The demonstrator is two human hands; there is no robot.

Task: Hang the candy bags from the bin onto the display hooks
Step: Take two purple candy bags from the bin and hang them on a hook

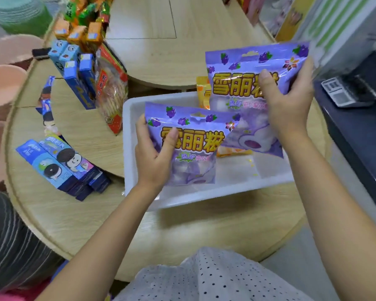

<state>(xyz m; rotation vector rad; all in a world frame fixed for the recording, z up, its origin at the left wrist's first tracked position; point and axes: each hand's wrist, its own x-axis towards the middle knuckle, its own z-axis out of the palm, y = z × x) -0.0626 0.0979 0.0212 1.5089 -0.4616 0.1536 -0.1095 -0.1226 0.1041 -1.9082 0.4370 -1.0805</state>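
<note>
A white bin [204,195] rests on the round wooden table. My left hand [154,155] grips a purple candy bag [193,140] with grape pictures, held just above the bin's left half. My right hand [289,101] grips a second purple candy bag [243,83], raised higher over the bin's right side. An orange candy bag [202,90] lies in the bin behind them, mostly hidden. No display hooks are visible.
Blue cookie boxes [59,164] lie on the table [59,218] at left. Upright blue boxes [78,77] and a biscuit pack [111,90] stand on the upper tier. Pink basins [7,83] sit at far left. A dark counter [356,135] with a device stands at right.
</note>
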